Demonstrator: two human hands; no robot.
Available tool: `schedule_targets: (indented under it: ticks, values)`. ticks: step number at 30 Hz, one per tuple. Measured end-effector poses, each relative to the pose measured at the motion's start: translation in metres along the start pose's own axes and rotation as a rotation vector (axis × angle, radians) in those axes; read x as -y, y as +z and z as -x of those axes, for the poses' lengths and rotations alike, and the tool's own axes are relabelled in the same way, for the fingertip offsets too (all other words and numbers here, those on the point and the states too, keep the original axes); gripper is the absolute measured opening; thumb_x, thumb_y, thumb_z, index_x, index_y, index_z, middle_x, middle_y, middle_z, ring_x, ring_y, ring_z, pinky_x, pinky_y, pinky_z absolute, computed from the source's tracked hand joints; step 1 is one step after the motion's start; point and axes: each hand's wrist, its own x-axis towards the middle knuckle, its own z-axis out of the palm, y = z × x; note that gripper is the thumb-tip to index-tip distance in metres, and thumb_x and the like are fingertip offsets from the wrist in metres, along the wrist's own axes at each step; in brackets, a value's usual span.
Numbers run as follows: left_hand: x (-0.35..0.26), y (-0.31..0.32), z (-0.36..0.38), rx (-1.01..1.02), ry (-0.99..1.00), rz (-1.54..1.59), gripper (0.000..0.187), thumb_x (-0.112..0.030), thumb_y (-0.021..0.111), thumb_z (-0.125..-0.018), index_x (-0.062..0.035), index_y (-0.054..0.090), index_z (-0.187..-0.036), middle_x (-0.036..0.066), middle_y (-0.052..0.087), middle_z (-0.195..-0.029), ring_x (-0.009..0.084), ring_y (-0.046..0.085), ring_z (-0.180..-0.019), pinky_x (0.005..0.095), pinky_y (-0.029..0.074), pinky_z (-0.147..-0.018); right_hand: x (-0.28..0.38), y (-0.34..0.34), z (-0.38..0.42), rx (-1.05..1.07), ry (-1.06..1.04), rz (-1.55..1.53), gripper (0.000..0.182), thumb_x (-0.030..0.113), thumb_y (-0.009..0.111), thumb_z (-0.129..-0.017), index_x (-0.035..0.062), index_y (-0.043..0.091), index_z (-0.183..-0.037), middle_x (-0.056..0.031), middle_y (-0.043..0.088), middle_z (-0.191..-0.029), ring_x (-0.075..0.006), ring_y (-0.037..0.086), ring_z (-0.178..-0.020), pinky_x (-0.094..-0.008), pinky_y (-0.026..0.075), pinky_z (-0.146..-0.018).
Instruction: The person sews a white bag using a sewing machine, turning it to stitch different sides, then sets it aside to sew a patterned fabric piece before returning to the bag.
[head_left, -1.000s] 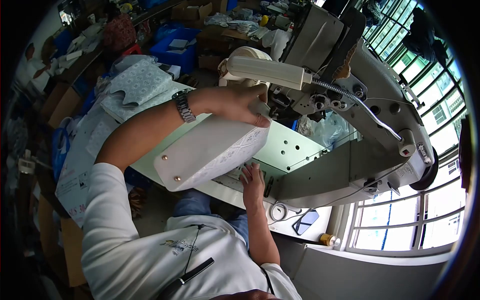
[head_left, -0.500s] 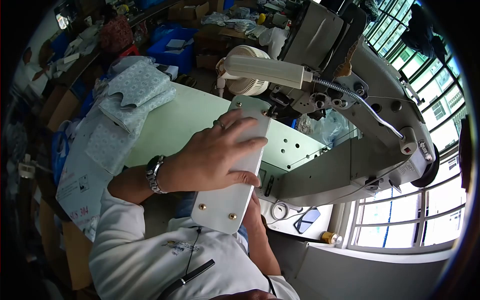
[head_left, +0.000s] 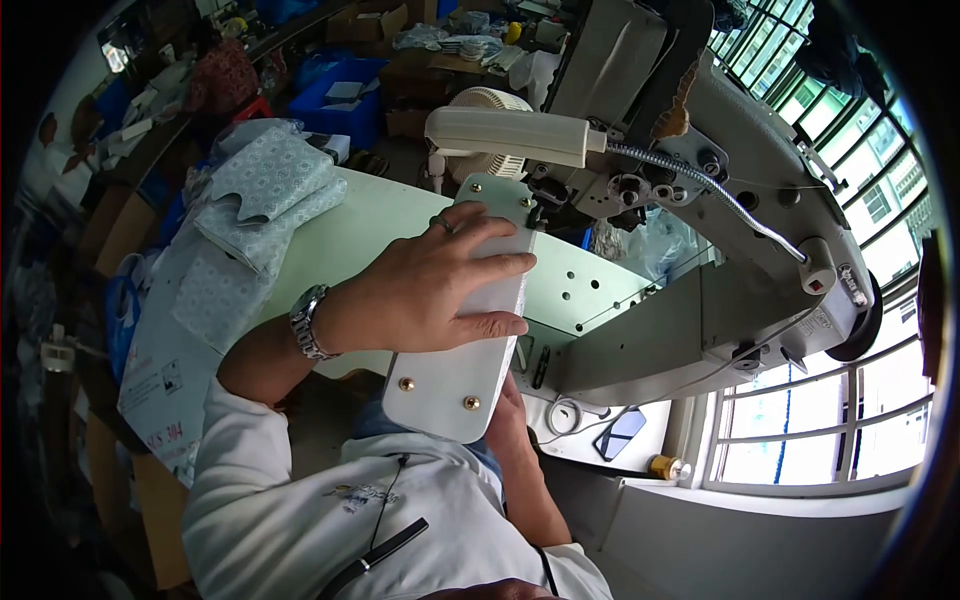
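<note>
We see a white bag (head_left: 495, 295) at the centre of the view, its flat base turned up towards us and its long side slanting from 1 o'clock down to 7 o'clock. Two brass studs mark each end of the base.

Our left hand (head_left: 430, 285) comes in from 9 o'clock, a watch (head_left: 310, 322) on the wrist, and lies palm down across the middle of the base. Its fingers are spread and uncurled, pointing to about 2 o'clock, with the thumb lying towards 3 o'clock near the bag's right edge.

Our right hand (head_left: 507, 408) sits at 5 o'clock from the bag's middle, mostly hidden behind the lower right edge; we cannot tell whether it is gripping the bag or only resting near it.

Around the bag, the grey sewing machine (head_left: 640, 325) stands at 3 o'clock, with its upper part just beyond the bag's 1 o'clock end. A lamp (head_left: 515, 137) hangs near 12 o'clock. Folded patterned cloth (head_left: 270, 180) lies at 10 o'clock on a pale table (head_left: 365, 215), and a phone (head_left: 620, 433) lies at 4 o'clock.
</note>
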Motion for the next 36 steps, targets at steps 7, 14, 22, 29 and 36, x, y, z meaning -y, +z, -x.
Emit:
schedule_targets:
  ticks: [7,14,22,29,36]
  values:
    - [0.013,-0.006,0.000,0.058,0.110,0.021,0.071,-0.059,0.078,-0.090,-0.0166,0.065,-0.146,0.012,0.052,-0.155,0.0401,0.040,-0.150,0.0522,0.042,-0.118,0.004,0.002,-0.021,-0.034,-0.035,0.049,0.036,0.036,0.059,-0.112,0.0056,0.054,-0.131,-0.0021,0.067,-0.115,-0.0118,0.060,-0.099,-0.0325,0.047,-0.091]
    - [-0.015,-0.023,0.037,0.124,0.212,0.028,0.068,-0.060,0.078,-0.088,-0.0216,0.067,-0.143,0.007,0.055,-0.152,0.0358,0.043,-0.149,0.0536,0.034,-0.118,0.015,0.008,-0.035,0.021,-0.055,0.010,0.038,0.036,0.058,-0.112,0.0053,0.053,-0.134,-0.0041,0.067,-0.121,-0.0136,0.063,-0.107,-0.0337,0.049,-0.096]
    - [-0.007,-0.018,0.022,0.137,0.128,0.021,0.061,-0.051,0.082,-0.088,-0.0265,0.068,-0.143,0.004,0.056,-0.155,0.0339,0.042,-0.152,0.0588,0.026,-0.124,0.034,0.017,-0.048,0.004,-0.063,0.047,0.038,0.036,0.056,-0.113,0.0055,0.053,-0.135,-0.0068,0.066,-0.130,-0.0168,0.063,-0.118,-0.0368,0.048,-0.104]
    - [0.009,-0.011,0.015,0.102,0.128,0.009,0.058,-0.044,0.083,-0.088,-0.0278,0.069,-0.142,0.002,0.055,-0.158,0.0309,0.039,-0.155,0.0626,0.016,-0.129,0.042,0.016,-0.069,0.018,-0.117,0.043,0.038,0.036,0.056,-0.113,0.0059,0.053,-0.135,-0.0080,0.065,-0.131,-0.0167,0.063,-0.119,-0.0358,0.049,-0.103]
    - [0.022,0.005,0.013,-0.057,0.209,0.177,0.042,-0.031,0.081,-0.092,-0.0193,0.073,-0.132,0.002,0.066,-0.142,0.0262,0.053,-0.142,0.0518,0.028,-0.128,0.051,0.012,-0.089,0.002,-0.065,0.075,0.050,0.022,0.045,-0.110,0.0070,0.042,-0.158,-0.0109,0.055,-0.150,-0.0242,0.057,-0.135,-0.0407,0.046,-0.113]
